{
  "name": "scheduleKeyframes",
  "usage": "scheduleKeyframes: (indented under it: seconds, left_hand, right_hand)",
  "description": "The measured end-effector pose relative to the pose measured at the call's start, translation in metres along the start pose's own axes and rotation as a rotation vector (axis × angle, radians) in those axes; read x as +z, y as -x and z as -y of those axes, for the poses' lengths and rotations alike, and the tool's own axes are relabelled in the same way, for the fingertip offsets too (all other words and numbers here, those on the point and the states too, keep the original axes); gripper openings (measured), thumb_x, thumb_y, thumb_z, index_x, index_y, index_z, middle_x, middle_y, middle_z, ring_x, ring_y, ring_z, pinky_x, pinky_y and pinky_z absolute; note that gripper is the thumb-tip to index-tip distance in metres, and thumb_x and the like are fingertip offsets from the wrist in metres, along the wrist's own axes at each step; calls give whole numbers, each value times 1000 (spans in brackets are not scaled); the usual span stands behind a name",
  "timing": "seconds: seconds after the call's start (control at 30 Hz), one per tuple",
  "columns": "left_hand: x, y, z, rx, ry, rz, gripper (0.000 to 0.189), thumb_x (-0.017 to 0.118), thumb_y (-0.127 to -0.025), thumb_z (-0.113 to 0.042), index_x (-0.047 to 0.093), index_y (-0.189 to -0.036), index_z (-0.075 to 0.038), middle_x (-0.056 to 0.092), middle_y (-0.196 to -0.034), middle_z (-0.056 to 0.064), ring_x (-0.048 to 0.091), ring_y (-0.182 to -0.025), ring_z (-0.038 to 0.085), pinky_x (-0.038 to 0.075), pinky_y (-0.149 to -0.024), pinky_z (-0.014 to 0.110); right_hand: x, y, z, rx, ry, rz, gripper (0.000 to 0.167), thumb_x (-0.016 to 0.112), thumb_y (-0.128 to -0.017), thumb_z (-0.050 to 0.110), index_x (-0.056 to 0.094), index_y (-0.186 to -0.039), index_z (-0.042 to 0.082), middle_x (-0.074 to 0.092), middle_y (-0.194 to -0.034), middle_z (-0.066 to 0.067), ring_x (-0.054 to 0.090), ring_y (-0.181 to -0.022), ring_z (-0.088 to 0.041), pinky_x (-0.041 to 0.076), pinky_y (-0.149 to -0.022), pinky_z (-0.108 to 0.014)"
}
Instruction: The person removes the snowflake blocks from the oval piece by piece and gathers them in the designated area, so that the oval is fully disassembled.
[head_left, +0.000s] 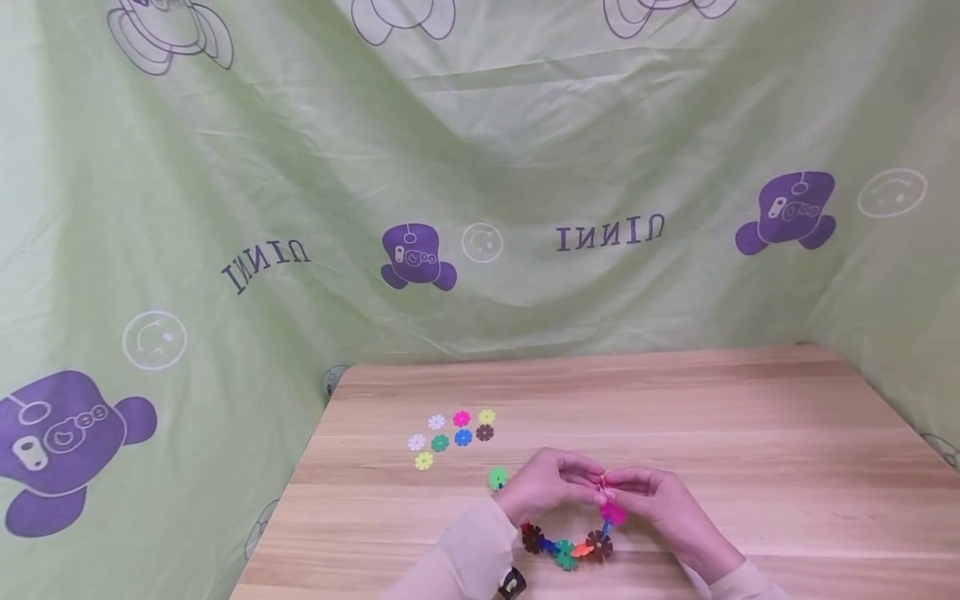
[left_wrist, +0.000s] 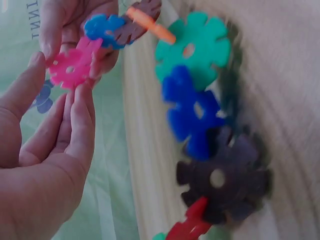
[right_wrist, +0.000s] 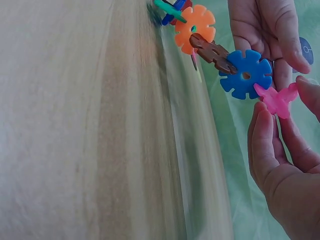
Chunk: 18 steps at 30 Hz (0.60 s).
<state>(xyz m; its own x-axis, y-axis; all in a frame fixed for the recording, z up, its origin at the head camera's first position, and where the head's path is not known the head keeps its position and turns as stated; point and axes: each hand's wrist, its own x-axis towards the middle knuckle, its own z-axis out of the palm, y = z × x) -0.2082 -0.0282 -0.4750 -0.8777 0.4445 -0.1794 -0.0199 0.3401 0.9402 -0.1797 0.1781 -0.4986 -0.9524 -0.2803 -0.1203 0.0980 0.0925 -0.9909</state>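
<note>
Pink piece: at the tip of the chain [head_left: 566,556], between both hands just above the desk [head_left: 750,433]; whether it is one disc or two, I cannot tell.
Left hand [head_left: 551,482]: fingers pinch the pink piece by its edge, probably to leave its notches reachable.
Right hand [head_left: 667,504]: fingers grip the pink piece from the opposite side, seemingly to steady it.
Chain: discs slotted edge to edge at differing angles, likely because the notches interlock crosswise; it curves below the hands, perhaps to bring its tip within reach.
Light green disc [head_left: 498,477]: beside the left wrist, at the chain's other end.
Loose discs [head_left: 463,437]: eight, flat and apart from one another beyond the left hand, perhaps spread for easy picking.
Cloth lettering: purple, upside down on the green cloth [head_left: 525,125]; seems to be I, N, N, I, U.
Disc markings: no brand or label readable.
</note>
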Motion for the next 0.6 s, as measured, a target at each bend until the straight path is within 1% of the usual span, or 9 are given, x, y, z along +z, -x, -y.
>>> scheduleKeyframes:
  seconds: [0.13, 0.3, 0.37, 0.5, 0.6]
  left_hand:
    - [3, 1, 2, 21, -38, -18, 38, 84, -75, -17, 73, -111, -18, 75, -97, -7, 69, -86, 4, 56, -84, 20]
    - [9, 0, 2, 55, -77, -77, 36, 85, -73, -16, 74, -107, -15, 75, -93, -7, 68, -81, 2, 56, -78, 17]
    - [11, 0, 2, 67, -77, -93, 35, 86, -73, -16, 74, -106, -13, 75, -91, -6, 68, -79, 2, 56, -77, 16]
    - [13, 0, 2, 93, -84, -98, 32, 85, -74, -18, 75, -104, -12, 76, -89, -5, 68, -77, 1, 56, -75, 16]
    - [12, -1, 3, 94, -95, -94, 30, 84, -75, -20, 75, -104, -14, 76, -91, -6, 68, -78, 1, 56, -76, 16]
  right_hand:
    - [0, 0, 0, -8, 10, 3, 49, 76, -84, 18, 60, -121, -9, 69, -120, -19, 69, -98, -8, 56, -86, -22]
    - [-1, 0, -1, -6, 21, 3, 47, 75, -85, 18, 61, -122, -8, 69, -120, -17, 67, -99, -8, 53, -88, -21]
    - [-1, 0, -1, -4, 21, 4, 46, 74, -86, 18, 61, -122, -8, 69, -120, -17, 67, -100, -8, 53, -88, -20]
    - [-2, 1, -2, -6, 27, 8, 44, 72, -87, 17, 61, -122, -8, 68, -121, -17, 66, -101, -7, 52, -90, -20]
    - [-3, 1, -4, -9, 36, 10, 45, 73, -87, 18, 61, -122, -7, 68, -122, -17, 66, -102, -8, 52, -90, -19]
